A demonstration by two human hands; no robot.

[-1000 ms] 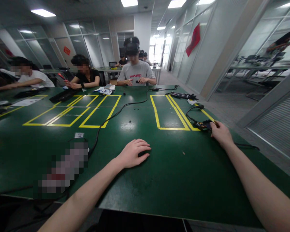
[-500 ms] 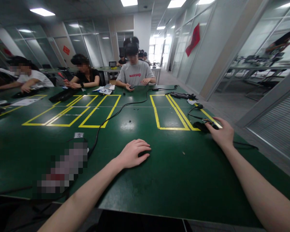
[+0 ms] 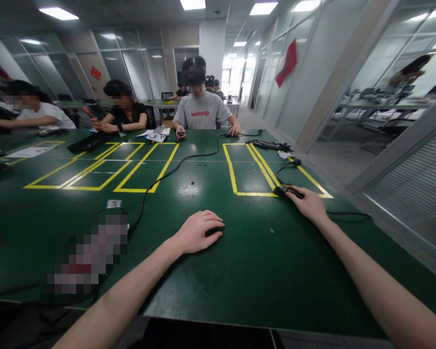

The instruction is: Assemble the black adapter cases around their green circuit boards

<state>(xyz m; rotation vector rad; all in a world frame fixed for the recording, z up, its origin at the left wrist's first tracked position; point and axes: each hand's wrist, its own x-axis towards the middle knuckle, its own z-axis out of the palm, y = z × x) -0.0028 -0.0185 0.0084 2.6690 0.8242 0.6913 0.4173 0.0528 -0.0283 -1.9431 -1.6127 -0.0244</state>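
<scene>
My left hand (image 3: 198, 231) rests palm down on the green table (image 3: 240, 271). Its fingers are loosely bent with the thumb apart, and nothing shows in them. At the right, my right hand (image 3: 311, 204) grips a small black device (image 3: 286, 190) with coloured bits on top, just above or on the table by the yellow tape. The fingers partly cover it, so its exact kind is unclear. A black cable with a plug-like end (image 3: 294, 163) lies beyond it, and another black cable (image 3: 350, 214) runs off behind the wrist.
A pixelated pinkish object (image 3: 98, 247) lies at the left near a white label (image 3: 114, 204). A long black cable (image 3: 167, 175) crosses the table. Yellow tape (image 3: 236, 169) marks rectangles. A folded black tripod-like thing (image 3: 271, 145) lies far right. Across sits a person in grey (image 3: 202, 114); others sit left.
My right hand has moved left with the black device, across to the yellow tape corner. My left hand stays in place. The person opposite has moved both hands apart on the table.
</scene>
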